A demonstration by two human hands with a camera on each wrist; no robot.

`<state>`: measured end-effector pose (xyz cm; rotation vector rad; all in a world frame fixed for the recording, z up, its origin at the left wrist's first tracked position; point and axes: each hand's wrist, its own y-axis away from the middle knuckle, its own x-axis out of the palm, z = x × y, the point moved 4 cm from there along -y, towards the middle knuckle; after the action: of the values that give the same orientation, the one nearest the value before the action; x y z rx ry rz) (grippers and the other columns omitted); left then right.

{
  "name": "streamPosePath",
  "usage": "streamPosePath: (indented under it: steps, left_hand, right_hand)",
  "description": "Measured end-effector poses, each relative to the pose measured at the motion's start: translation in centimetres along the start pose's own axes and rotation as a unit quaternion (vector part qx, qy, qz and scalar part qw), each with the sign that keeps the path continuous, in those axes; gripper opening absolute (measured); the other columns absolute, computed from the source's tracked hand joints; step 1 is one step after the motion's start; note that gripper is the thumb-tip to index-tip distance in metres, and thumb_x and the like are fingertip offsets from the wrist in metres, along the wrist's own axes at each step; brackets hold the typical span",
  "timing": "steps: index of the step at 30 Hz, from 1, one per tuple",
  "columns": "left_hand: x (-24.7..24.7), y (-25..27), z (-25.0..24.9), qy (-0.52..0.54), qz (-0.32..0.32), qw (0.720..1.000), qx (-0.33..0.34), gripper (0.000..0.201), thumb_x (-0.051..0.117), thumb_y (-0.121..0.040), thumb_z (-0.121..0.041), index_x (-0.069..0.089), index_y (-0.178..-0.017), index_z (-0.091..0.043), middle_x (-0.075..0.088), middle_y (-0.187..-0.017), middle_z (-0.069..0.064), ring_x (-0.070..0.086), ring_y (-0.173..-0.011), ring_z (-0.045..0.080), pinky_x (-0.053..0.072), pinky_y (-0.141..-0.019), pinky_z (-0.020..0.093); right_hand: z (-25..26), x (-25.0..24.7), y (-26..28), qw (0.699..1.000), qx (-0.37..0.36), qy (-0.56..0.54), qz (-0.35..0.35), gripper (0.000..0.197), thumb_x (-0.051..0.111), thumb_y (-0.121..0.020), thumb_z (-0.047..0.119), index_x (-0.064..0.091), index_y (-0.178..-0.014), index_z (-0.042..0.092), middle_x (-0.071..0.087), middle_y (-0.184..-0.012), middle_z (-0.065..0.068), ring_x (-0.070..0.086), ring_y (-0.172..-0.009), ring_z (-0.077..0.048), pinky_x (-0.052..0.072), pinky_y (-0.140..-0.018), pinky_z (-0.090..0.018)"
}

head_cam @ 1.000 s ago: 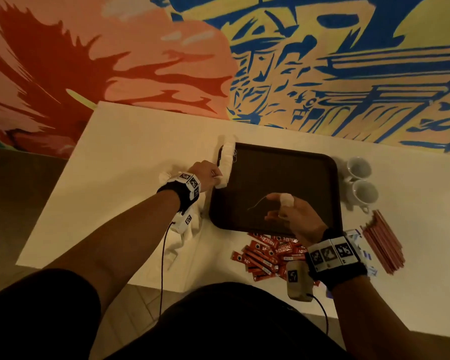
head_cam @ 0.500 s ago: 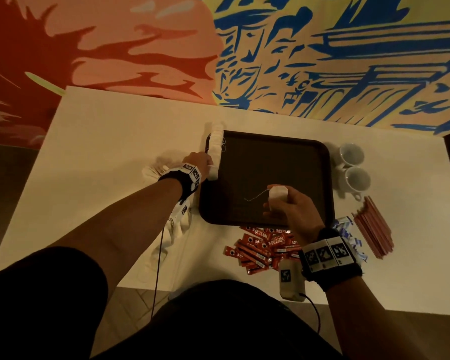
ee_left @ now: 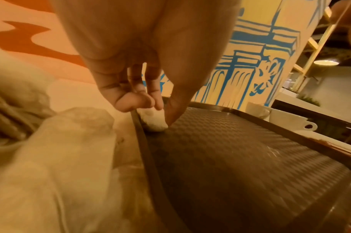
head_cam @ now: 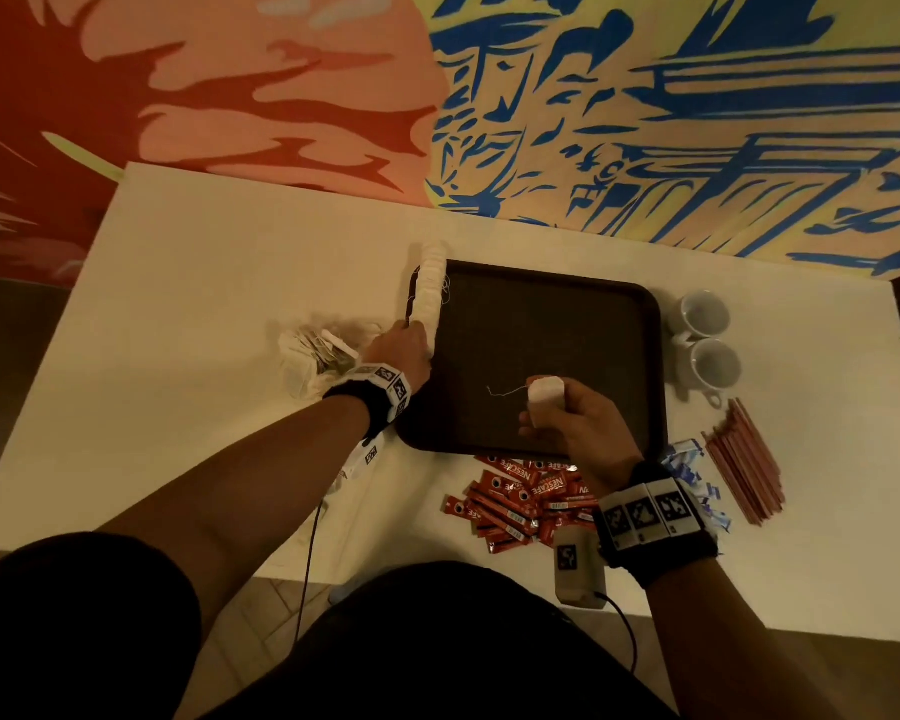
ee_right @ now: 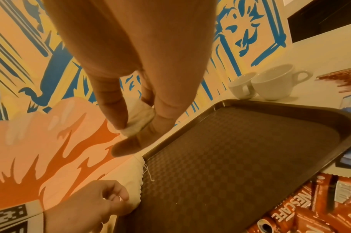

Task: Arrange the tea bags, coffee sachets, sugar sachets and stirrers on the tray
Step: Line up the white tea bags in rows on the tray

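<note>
A dark brown tray (head_cam: 552,324) lies in the middle of the white table. A row of white tea bags (head_cam: 431,288) stands along its left rim. My left hand (head_cam: 404,350) pinches the near end of that row (ee_left: 153,119) with fingers and thumb. My right hand (head_cam: 567,418) hovers over the tray's near part and pinches one tea bag (head_cam: 544,391) (ee_right: 139,122), whose string trails to the left. Loose tea bags (head_cam: 315,358) are heaped left of the tray. Red coffee sachets (head_cam: 520,504), blue sugar sachets (head_cam: 689,459) and reddish stirrers (head_cam: 744,467) lie near the tray's front and right.
Two white cups (head_cam: 705,337) stand right of the tray. A painted wall (head_cam: 489,96) rises behind the table. A cable (head_cam: 307,553) hangs from my left wrist over the table's front edge.
My right hand has drawn back slightly toward me over the tray with its tea bag. My left hand has stayed at the near end of the row.
</note>
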<state>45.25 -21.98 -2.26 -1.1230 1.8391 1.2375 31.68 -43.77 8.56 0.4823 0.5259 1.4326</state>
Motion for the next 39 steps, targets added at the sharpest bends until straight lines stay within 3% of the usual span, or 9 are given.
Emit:
streamPosePath:
  steps: [5,13,18,21,25,29,32,36,39]
  left_hand:
    - [0.6,-0.2,0.4,-0.029,0.021,0.999,-0.023,0.029,0.060,-0.092,-0.021,0.053,-0.120,-0.015,0.058,-0.116,0.010,0.062,-0.106,0.034,0.051,-0.092,0.046]
    - [-0.2,0.1,0.0,-0.012,0.016,0.999,-0.044,0.027,0.056,-0.095,-0.018,0.053,-0.122,-0.017,0.058,-0.118,0.010,0.061,-0.107,0.032,0.049,-0.095,0.045]
    - [-2.2,2.5,-1.5,0.125,0.018,0.990,-0.055,0.022,0.070,-0.089,-0.029,0.060,-0.109,-0.028,0.064,-0.111,-0.002,0.063,-0.098,0.020,0.048,-0.081,0.029]
    - [-4.4,5.7,-3.9,0.297,0.057,0.953,-0.008,0.024,0.068,-0.093,-0.037,0.065,-0.113,-0.024,0.065,-0.109,-0.005,0.065,-0.082,0.013,0.052,-0.064,0.023]
    - [-7.7,10.5,-7.4,0.416,0.103,0.901,0.071,0.030,0.064,-0.094,-0.040,0.067,-0.119,-0.024,0.067,-0.109,-0.002,0.067,-0.083,0.011,0.056,-0.067,0.023]
    - [-8.4,13.0,-9.9,0.393,0.063,0.908,0.129,0.027,0.070,-0.092,-0.029,0.068,-0.117,-0.018,0.071,-0.102,-0.002,0.067,-0.082,0.009,0.055,-0.063,0.025]
    - [-8.9,14.0,-10.9,0.350,-0.006,0.927,0.139,0.016,0.071,-0.092,-0.025,0.072,-0.107,-0.020,0.068,-0.082,-0.009,0.062,-0.072,0.004,0.048,-0.063,0.019]
    - [-9.5,15.6,-12.0,0.339,-0.038,0.928,0.149,0.016,0.072,-0.092,-0.025,0.074,-0.107,-0.021,0.054,-0.065,-0.004,0.050,-0.058,0.007,0.043,-0.059,0.021]
    - [-9.5,17.1,-13.0,0.357,-0.019,0.918,0.169,0.017,0.070,-0.094,-0.021,0.073,-0.109,-0.017,0.063,-0.064,-0.004,0.059,-0.058,0.012,0.050,-0.063,0.022]
  right_hand:
    - [0.2,-0.1,-0.2,1.000,0.011,0.009,0.016,0.027,0.061,-0.098,0.010,0.064,-0.124,0.013,0.073,-0.109,-0.008,0.072,-0.100,-0.020,0.058,-0.086,-0.031]
    - [0.6,-0.5,0.0,0.999,0.008,-0.011,0.049,0.025,0.060,-0.097,0.007,0.064,-0.118,0.019,0.075,-0.108,-0.005,0.072,-0.103,-0.018,0.057,-0.092,-0.032]
    - [0.9,-0.8,0.1,0.996,0.011,-0.022,0.084,0.028,0.058,-0.098,0.003,0.063,-0.122,0.017,0.074,-0.112,-0.004,0.072,-0.107,-0.018,0.057,-0.094,-0.032]
    - [1.1,-0.9,0.1,0.994,0.011,-0.029,0.108,0.030,0.059,-0.097,0.001,0.063,-0.124,0.015,0.075,-0.112,-0.003,0.072,-0.108,-0.019,0.056,-0.095,-0.032]
    - [1.6,-0.8,0.5,0.991,-0.006,-0.029,0.132,0.032,0.062,-0.095,0.002,0.063,-0.126,0.010,0.075,-0.111,-0.008,0.072,-0.106,-0.021,0.057,-0.093,-0.031]
    - [2.3,-0.6,1.3,0.986,-0.053,-0.006,0.155,0.026,0.066,-0.093,0.004,0.067,-0.119,0.009,0.075,-0.107,-0.014,0.073,-0.098,-0.023,0.058,-0.089,-0.031]
    - [2.6,-0.9,2.0,0.982,-0.069,-0.001,0.173,0.027,0.068,-0.092,0.003,0.067,-0.119,0.008,0.075,-0.105,-0.016,0.073,-0.095,-0.025,0.059,-0.084,-0.031]
    - [2.6,-2.0,2.9,0.978,-0.043,-0.039,0.201,0.026,0.065,-0.094,0.004,0.068,-0.119,0.006,0.074,-0.111,-0.015,0.073,-0.099,-0.026,0.060,-0.081,-0.031]
    - [2.5,-2.4,3.6,0.963,0.002,-0.092,0.255,0.030,0.061,-0.094,0.011,0.066,-0.123,0.007,0.072,-0.118,-0.016,0.072,-0.102,-0.030,0.061,-0.084,-0.033]
